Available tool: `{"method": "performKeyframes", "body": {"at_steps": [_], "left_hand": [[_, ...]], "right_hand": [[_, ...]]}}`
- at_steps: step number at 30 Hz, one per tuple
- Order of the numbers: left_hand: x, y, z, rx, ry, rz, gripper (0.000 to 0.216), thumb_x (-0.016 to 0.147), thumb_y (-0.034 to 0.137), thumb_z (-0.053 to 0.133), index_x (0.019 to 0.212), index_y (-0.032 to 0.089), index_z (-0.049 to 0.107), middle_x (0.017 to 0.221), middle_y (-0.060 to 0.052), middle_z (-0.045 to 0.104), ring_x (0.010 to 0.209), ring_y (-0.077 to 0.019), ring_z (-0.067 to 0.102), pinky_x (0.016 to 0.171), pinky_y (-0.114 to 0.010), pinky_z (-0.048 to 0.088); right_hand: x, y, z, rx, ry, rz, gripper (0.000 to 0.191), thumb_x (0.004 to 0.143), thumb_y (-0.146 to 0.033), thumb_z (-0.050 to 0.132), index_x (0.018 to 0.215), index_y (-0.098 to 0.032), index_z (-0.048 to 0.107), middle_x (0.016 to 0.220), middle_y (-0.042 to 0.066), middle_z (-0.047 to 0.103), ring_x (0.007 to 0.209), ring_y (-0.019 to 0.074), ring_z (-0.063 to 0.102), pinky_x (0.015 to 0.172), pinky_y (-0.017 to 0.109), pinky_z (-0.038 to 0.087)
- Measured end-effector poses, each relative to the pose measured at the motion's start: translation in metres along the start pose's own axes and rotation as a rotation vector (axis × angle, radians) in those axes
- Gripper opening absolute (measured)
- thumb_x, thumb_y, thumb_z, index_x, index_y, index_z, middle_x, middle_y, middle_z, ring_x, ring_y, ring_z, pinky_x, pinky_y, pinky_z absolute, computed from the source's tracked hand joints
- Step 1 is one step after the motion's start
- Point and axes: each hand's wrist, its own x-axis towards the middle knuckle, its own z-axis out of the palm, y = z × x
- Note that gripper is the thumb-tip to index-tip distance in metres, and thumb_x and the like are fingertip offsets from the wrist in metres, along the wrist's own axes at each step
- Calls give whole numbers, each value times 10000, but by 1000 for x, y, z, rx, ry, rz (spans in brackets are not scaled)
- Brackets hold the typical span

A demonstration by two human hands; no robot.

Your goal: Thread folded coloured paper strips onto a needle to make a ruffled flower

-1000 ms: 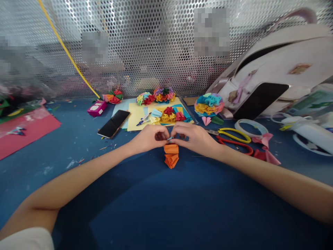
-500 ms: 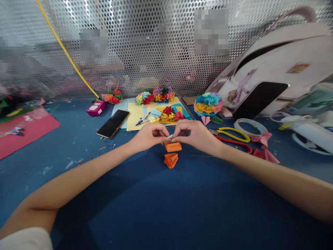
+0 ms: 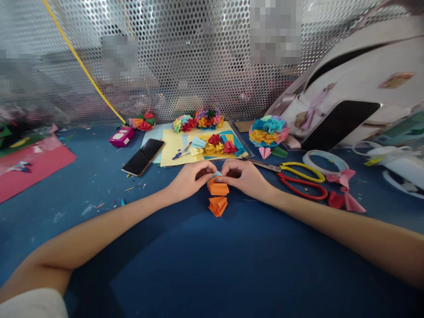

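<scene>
The left hand (image 3: 192, 180) and right hand (image 3: 244, 177) both grip one small pale blue paper (image 3: 215, 175), mostly hidden by fingers. Below are two orange paper folds (image 3: 218, 188) on the blue worktop (image 3: 212, 265).

No words or numbers can be read here. The gray patches on the metal screen (image 3: 198, 53) are too blurry to read.

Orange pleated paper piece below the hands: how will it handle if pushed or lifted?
The orange pleated paper piece looks light, so it probably slides when pushed. Its thin folds would likely crush under a firm pinch.
</scene>
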Motion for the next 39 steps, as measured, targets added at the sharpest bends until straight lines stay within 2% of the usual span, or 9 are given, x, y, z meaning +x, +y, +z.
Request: {"method": "performKeyframes", "body": {"at_steps": [3, 6, 10, 13, 18, 24, 28, 34, 39], "left_hand": [[-3, 3, 2, 159, 22, 157, 232, 955, 76, 465, 1085, 172, 632, 886, -31, 659, 777, -132, 592, 733, -252, 484], [-4, 4, 1, 220, -13, 226, 262, 966, 64, 429, 1042, 180, 652, 935, -42, 664, 824, -138, 600, 760, -259, 474], [-4, 3, 2, 118, -29, 120, 207, 947, 98, 480, 1034, 178, 650, 917, -33, 666, 757, -128, 585, 693, -240, 468], [-2, 2, 2, -2, -36, 55, 100, 920, 197, 619, 1010, 167, 649, 856, -16, 642, 701, -117, 548, 654, -230, 460], [0, -2, 0, -136, -47, 3, 168, 830, 215, 742, 970, 155, 671, 793, 6, 613, 690, -106, 544, 652, -221, 453], [0, -5, 1, -161, -20, -58, 146, 858, 262, 717, 950, 148, 707, 784, -13, 647, 688, -109, 562, 647, -226, 461], [0, -9, 2, -184, -14, -69, 118, 875, 229, 667, 950, 146, 704, 841, -42, 704, 746, -128, 631, 689, -240, 506], [-1, -7, 2, -123, 17, -25, 108, 887, 185, 622, 946, 146, 704, 858, -52, 726, 732, -130, 645, 679, -245, 528], [-4, 0, 2, -40, 54, 35, 134, 889, 134, 584, 936, 149, 709, 877, -54, 742, 779, -139, 666, 726, -252, 546]], "right_hand": [[-1, 3, 1, 40, -12, 21, 384, 800, -533, 772, 684, -198, 625, 718, 2, 615, 638, 134, 530, 580, 284, 406], [-2, 2, 0, 48, -13, 15, 364, 810, -502, 770, 678, -201, 616, 723, -3, 606, 644, 129, 524, 585, 280, 403], [-3, 4, 0, 55, -24, 8, 334, 812, -454, 773, 668, -198, 614, 737, -4, 602, 633, 118, 506, 569, 272, 386], [-4, 5, -1, 63, -42, -2, 286, 823, -411, 757, 686, -195, 629, 745, -2, 605, 633, 115, 506, 567, 268, 382], [-4, 6, -2, 50, -57, -14, 263, 822, -373, 756, 683, -192, 627, 733, -11, 586, 628, 108, 495, 573, 264, 379], [-5, 5, -2, 25, -59, -24, 272, 860, -409, 719, 714, -192, 642, 763, 1, 607, 660, 118, 511, 590, 270, 387], [-5, 3, -2, 13, -56, -31, 255, 877, -399, 705, 736, -193, 649, 777, 3, 609, 661, 120, 511, 580, 271, 385], [-6, 1, -1, -12, -55, -44, 283, 890, -427, 695, 740, -198, 623, 786, 7, 611, 655, 120, 512, 560, 266, 384], [-6, 0, 0, -50, -49, -67, 215, 895, -340, 683, 748, -202, 606, 795, 2, 607, 654, 117, 521, 564, 261, 398]]}}
